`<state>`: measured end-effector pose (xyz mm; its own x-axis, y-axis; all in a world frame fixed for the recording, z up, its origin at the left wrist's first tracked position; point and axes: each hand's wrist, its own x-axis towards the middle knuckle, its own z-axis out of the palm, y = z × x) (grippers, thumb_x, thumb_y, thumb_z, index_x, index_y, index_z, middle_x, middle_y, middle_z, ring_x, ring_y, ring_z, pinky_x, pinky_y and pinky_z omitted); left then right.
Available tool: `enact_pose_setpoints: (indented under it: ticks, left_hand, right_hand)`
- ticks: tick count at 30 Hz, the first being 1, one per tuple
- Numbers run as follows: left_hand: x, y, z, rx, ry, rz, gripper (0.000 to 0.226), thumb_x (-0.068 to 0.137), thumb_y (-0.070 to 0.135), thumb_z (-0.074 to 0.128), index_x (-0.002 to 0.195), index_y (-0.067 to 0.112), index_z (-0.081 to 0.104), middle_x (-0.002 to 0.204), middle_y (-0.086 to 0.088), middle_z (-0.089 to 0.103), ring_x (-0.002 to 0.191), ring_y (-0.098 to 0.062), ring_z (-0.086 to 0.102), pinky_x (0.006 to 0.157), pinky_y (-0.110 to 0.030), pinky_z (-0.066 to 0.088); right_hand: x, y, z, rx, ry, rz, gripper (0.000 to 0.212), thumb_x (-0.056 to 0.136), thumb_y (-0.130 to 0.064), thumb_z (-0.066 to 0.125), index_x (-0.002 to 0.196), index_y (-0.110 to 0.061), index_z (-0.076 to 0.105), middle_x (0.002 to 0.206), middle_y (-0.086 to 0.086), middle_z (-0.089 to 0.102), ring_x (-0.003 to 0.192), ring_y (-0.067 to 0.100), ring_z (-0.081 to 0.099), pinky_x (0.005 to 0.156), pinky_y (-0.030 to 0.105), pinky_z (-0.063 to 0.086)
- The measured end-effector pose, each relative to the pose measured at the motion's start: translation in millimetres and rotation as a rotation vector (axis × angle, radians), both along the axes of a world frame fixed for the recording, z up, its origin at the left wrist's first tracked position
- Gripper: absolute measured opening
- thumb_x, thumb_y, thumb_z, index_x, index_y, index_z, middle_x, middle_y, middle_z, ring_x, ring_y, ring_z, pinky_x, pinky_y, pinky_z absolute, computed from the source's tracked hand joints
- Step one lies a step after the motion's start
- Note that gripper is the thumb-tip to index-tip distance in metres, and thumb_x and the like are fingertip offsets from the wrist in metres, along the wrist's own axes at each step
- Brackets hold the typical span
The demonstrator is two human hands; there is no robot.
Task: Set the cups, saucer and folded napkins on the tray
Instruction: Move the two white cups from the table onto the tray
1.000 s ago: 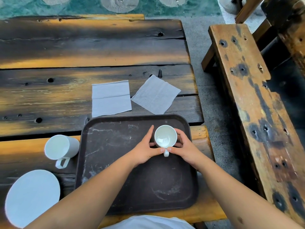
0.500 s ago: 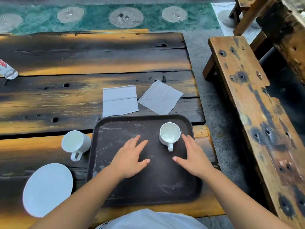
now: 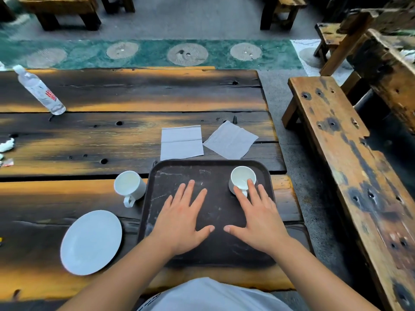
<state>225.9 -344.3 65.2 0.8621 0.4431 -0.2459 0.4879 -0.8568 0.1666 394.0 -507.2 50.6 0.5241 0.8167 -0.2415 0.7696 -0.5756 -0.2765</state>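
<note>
Neither hand has hold of anything: the left hand and the right hand are both spread with straight fingers over the middle of the tray, thumbs nearly meeting. Whether the palms rest on it or hover just above cannot be told. The right fingertips overlap the near side of the cup on the tray, though contact is unclear.

The plank table carries everything. The dark brown tray sits at its near right corner, reaching close to the near edge. The white saucer lies off the tray, to its left, by the near edge. Two white paper napkins lie just past the tray's far rim: a folded napkin squared up, and an angled napkin to its right, toward the table's right edge. One white cup stands upright in the tray's far right corner, handle toward the person. A second white cup stands on the table just beside the tray's left rim.

By my reckoning the task is barely begun: one cup is placed; the other cup, the saucer and both napkins remain.
</note>
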Motion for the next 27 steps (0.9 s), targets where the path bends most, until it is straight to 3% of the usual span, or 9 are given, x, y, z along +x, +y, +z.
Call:
enact_pose_setpoints:
  ticks: [6,14,20,27]
  left_hand:
    - [-31.8,1.8,6.6,0.016,-0.013,0.067,0.093,0.076,0.084,0.022,0.151,0.043,-0.014,0.162,0.000,-0.023,0.150,-0.022,-0.017,0.120,-0.049,0.009]
    - [-61.9,11.4,14.7,-0.012,-0.010,0.157,0.092,0.076,0.083,0.022,0.153,0.041,-0.006,0.166,-0.001,-0.008,0.152,-0.024,-0.004,0.120,-0.048,0.018]
    - [-86.6,26.0,15.3,-0.041,0.035,0.221,0.091,0.077,0.082,0.025,0.153,0.040,-0.002,0.166,0.000,-0.001,0.152,-0.024,0.003,0.118,-0.047,0.021]
    - [-127.0,50.1,17.0,-0.136,0.027,0.303,0.092,0.075,0.080,0.029,0.154,0.039,0.003,0.166,0.001,0.005,0.151,-0.021,0.009,0.117,-0.044,0.026]
  right_hand:
    - [-20.2,4.9,8.8,0.028,-0.016,0.006,0.108,0.064,-0.092,0.033,0.150,-0.046,-0.014,0.165,0.001,-0.017,0.151,0.031,-0.009,0.119,0.053,0.015]
    - [-41.5,21.7,14.0,0.050,0.009,0.074,0.107,0.067,-0.090,0.032,0.151,-0.043,-0.014,0.163,0.000,-0.022,0.151,0.026,-0.011,0.120,0.050,0.015]
    - [-58.9,45.9,10.3,0.058,0.083,0.134,0.105,0.073,-0.083,0.040,0.151,-0.042,-0.016,0.164,0.000,-0.019,0.152,0.025,-0.001,0.120,0.043,0.015]
    - [-85.9,83.4,10.3,0.129,0.193,0.206,0.086,0.086,-0.062,0.051,0.153,-0.038,0.003,0.164,-0.012,0.009,0.145,0.015,0.030,0.103,0.037,0.043]
